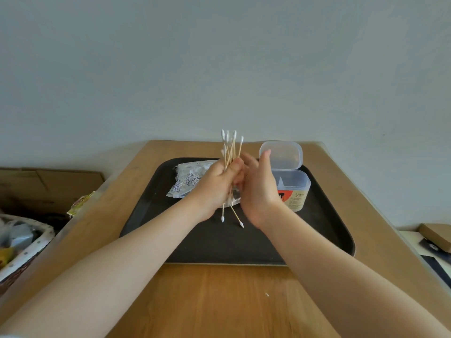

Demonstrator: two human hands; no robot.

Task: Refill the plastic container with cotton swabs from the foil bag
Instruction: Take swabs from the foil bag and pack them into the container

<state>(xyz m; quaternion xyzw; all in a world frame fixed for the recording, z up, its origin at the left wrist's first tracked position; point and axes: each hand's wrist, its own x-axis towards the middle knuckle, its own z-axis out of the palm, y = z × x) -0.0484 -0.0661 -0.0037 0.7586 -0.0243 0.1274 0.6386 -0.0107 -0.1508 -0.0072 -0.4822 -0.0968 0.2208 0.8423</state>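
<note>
My left hand (217,184) grips a bundle of wooden-stemmed cotton swabs (229,152) upright above the black tray (219,242). White tips stick out above and below the fist. My right hand (256,189) is right beside it, fingers fairly straight against the bundle's right side. The silvery foil bag (188,179) with blue print lies flat on the tray, behind and left of my left hand. The clear plastic container (296,191) with an orange label stands at the tray's back right, its hinged lid (283,154) open and upright.
The tray sits on a wooden table (219,301) against a pale wall. A cardboard box (48,186) and a basket (22,242) of items lie beyond the left edge. Books or boxes (434,237) lie off the right edge.
</note>
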